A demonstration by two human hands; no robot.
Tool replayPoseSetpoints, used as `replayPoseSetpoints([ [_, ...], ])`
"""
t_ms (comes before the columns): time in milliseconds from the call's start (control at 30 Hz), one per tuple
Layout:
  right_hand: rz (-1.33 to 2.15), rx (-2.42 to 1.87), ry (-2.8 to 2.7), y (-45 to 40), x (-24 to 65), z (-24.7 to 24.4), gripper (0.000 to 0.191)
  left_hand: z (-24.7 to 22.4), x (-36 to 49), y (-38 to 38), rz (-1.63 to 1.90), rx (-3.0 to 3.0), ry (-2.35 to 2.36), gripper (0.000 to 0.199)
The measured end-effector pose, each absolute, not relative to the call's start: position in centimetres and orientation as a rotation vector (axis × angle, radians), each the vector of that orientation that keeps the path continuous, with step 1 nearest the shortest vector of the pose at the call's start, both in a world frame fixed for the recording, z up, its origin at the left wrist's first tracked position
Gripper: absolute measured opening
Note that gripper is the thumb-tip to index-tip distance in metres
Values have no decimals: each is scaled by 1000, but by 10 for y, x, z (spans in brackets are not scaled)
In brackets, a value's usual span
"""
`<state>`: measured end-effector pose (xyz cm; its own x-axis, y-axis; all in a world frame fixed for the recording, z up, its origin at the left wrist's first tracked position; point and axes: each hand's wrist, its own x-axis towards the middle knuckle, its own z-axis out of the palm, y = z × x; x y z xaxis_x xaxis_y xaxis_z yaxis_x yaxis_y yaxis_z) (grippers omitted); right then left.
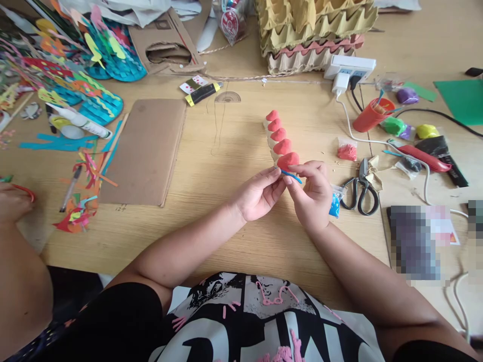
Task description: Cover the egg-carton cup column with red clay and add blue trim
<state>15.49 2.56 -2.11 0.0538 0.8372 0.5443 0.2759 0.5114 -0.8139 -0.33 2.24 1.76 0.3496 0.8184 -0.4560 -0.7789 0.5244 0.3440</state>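
A thin blue strip, seemingly modelling clay (pixel 291 176), spans the fingertips of both hands. My left hand (pixel 260 193) is closed with thumb and fingertips at its left end. At the strip's right part, the thumb and finger of my right hand (pixel 311 193) pinch it. Just beyond the fingers stands a row of egg-carton cups (pixel 272 143) with red-covered tops (pixel 282 147); the nearest cup is partly hidden by the hands. A small bag of blue clay (pixel 334 205) lies right of my right hand, beside black-handled scissors (pixel 364 188).
Stacked egg trays (pixel 313 35) and a white power strip (pixel 350 68) stand at the back. A cable (pixel 396 143) crosses the right side near a red cup (pixel 372 115). Left are a cardboard sheet (pixel 139 151) and paper scraps (pixel 79 213). Another person's hand (pixel 15 203) holds something red-handled.
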Motion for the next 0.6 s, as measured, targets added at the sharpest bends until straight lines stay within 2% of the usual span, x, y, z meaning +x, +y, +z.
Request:
replayPoseSetpoints([
  [67,573,-979,-1498,26,155,-21,28,18,-4,23,1031,66,652,20],
  [233,628,-912,-1466,28,156,-23,23,21,-4,23,1040,60,653,36],
  [400,630,-931,-1464,27,156,-23,22,24,-4,24,1047,-14,678,26],
  [533,601,-953,-1482,26,157,-23,20,25,-6,25,1054,-26,654,36],
  [600,584,-946,-1488,26,157,-24,17,24,-7,25,1054,-22,644,35],
])
